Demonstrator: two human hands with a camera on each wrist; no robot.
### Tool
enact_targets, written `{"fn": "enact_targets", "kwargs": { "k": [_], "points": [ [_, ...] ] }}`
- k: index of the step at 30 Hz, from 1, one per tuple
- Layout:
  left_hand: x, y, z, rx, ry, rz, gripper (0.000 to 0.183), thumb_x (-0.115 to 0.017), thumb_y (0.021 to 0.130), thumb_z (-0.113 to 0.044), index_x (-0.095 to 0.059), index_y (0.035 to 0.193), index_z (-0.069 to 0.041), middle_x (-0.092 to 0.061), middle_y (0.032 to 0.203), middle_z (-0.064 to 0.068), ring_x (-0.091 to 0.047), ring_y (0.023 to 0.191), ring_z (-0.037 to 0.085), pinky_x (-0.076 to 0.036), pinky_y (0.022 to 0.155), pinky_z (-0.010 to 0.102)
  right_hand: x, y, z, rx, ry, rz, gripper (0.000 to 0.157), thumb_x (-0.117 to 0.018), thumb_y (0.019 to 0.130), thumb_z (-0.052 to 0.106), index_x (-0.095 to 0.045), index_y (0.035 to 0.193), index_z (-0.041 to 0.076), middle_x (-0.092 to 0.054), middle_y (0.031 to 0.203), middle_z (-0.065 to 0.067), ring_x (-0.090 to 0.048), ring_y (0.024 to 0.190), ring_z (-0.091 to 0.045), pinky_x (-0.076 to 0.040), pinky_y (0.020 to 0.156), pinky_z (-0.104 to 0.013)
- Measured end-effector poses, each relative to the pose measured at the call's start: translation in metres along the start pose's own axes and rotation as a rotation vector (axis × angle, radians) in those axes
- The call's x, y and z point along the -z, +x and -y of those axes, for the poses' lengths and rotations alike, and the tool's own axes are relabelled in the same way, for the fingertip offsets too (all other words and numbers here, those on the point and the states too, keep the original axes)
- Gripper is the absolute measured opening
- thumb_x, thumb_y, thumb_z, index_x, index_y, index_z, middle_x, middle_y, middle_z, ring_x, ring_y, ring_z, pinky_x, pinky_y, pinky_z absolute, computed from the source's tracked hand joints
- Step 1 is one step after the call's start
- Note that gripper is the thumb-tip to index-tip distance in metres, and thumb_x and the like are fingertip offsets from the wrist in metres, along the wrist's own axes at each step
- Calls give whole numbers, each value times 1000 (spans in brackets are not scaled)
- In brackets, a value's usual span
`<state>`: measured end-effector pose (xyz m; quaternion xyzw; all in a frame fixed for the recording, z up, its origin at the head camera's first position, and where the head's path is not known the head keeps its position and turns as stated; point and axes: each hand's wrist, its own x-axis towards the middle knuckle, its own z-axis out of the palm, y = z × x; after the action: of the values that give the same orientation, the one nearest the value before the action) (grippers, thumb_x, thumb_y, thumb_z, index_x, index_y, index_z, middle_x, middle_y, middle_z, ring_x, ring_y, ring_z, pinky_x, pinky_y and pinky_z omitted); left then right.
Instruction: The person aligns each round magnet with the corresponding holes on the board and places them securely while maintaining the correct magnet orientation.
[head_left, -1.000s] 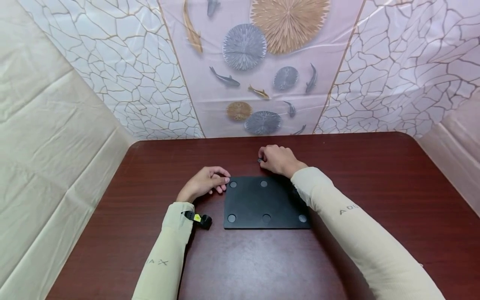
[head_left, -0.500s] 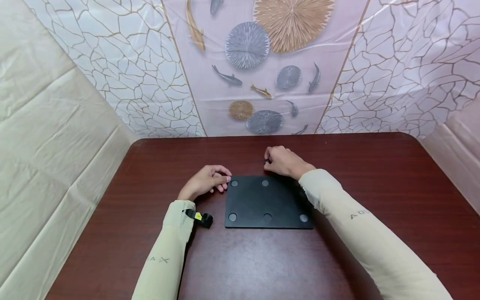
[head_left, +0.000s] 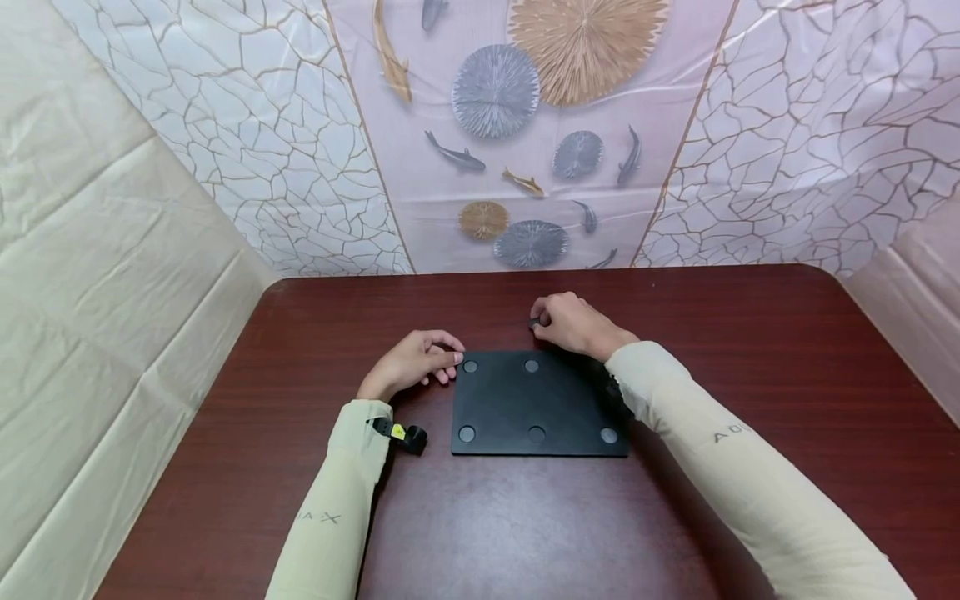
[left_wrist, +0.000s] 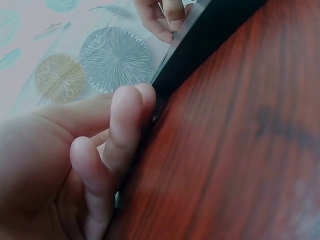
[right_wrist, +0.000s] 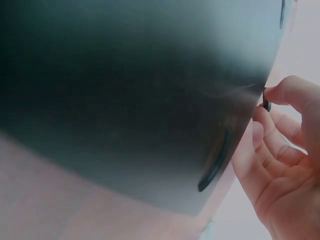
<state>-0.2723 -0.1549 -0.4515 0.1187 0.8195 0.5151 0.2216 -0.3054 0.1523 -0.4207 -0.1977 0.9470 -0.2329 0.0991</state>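
A thin black rectangular board point(head_left: 498, 400) lies on the table, with several small round discs along its front and back edges. My left hand point(head_left: 412, 362) is at its back left corner, thumb and index fingertips pinching the corner, other fingers curled loosely beside it. Beyond the back edge, my right hand point(head_left: 573, 323) pinches a small dark disc point(head_left: 534, 322) between thumb and fingers. The right wrist view shows that disc edge-on, close by the board's rim, and another raised disc point(right_wrist: 216, 162) on the board's face. My right forearm hides the board's back right corner in the head view.
The dark red-brown wooden table point(head_left: 495, 533) reaches back to a patterned wall covering point(head_left: 525, 150). Pale cloth point(head_left: 112, 292) hangs along the left side. A black wrist camera point(head_left: 408, 437) with a yellow label sits on the left sleeve, beside the board.
My right hand has shifted slightly to the right with the small disc between its fingers, the head view drifting a little too. The left hand stays at the board's corner.
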Motion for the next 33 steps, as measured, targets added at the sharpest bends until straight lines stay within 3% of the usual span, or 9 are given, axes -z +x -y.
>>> {"fn": "enact_targets", "kwargs": {
  "k": [5, 11, 18, 26, 33],
  "points": [
    [2, -2, -2, 22, 15, 6, 18, -68, 105, -20, -72, 120, -11, -75, 83, 7, -70, 69, 14, -48, 56, 25, 4, -7, -1, 16, 58, -22, 27, -67, 104, 17, -71, 127, 3, -75, 115, -15, -71, 92, -21, -59, 82, -39],
    [4, -2, -1, 21, 16, -16, 17, -68, 105, -19, -72, 120, -12, -75, 83, 8, -70, 69, 15, -47, 55, 25, 5, -16, -1, 60, 111, -62, 27, -65, 106, 14, -71, 129, 1, -75, 117, -17, -71, 81, -20, -59, 71, -35],
    [1, 0, -2, 19, 15, 4, 18, -69, 105, -20, -72, 120, -12, -75, 83, 7, -70, 70, 14, -47, 56, 24, 6, -34, -1, 88, 117, -121, 26, -67, 105, 13, -73, 127, 2, -75, 118, -15, -71, 104, -26, -59, 88, -43],
    [1, -1, -1, 21, 11, -4, 17, -69, 105, -20, -72, 120, -12, -76, 83, 8, -70, 69, 15, -47, 56, 25, 5, -48, 5, 100, 146, -159, 23, -68, 105, 14, -75, 123, 4, -76, 106, -9, -71, 88, -19, -59, 79, -39],
    [0, 0, -2, 18, 14, -7, 16, -68, 105, -20, -73, 119, -12, -75, 82, 7, -71, 69, 15, -47, 55, 25, 4, -66, 9, 119, 155, -196, 24, -69, 104, 12, -75, 125, 3, -78, 103, -7, -72, 90, -19, -59, 79, -40]
  ]
}}
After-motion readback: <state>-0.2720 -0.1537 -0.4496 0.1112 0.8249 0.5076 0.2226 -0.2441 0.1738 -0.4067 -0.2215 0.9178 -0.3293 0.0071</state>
